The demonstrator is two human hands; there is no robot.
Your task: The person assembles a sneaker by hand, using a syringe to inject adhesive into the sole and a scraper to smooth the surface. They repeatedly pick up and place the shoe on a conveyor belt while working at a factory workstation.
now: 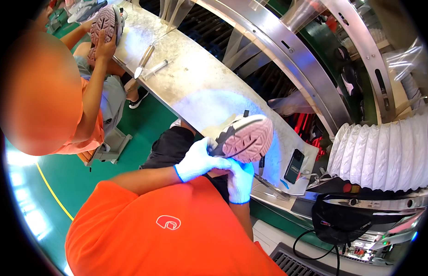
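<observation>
A sports shoe with a pink treaded sole is held tilted over the near edge of the work table, its sole turned up toward me. My left hand, in a white knitted glove with a blue cuff, is closed round one end of the shoe. Gloved the same way, my right hand grips the shoe from below, and part of its fingers is hidden behind the sole. Both hands are close together, nearly touching. Bluish light falls on the tabletop around the shoe.
A black phone lies at the table's right end. Farther left are a syringe-like tube and a light-handled tool. A curved metal frame borders the conveyor. At right are a white ribbed duct and black bag. A co-worker holds another shoe.
</observation>
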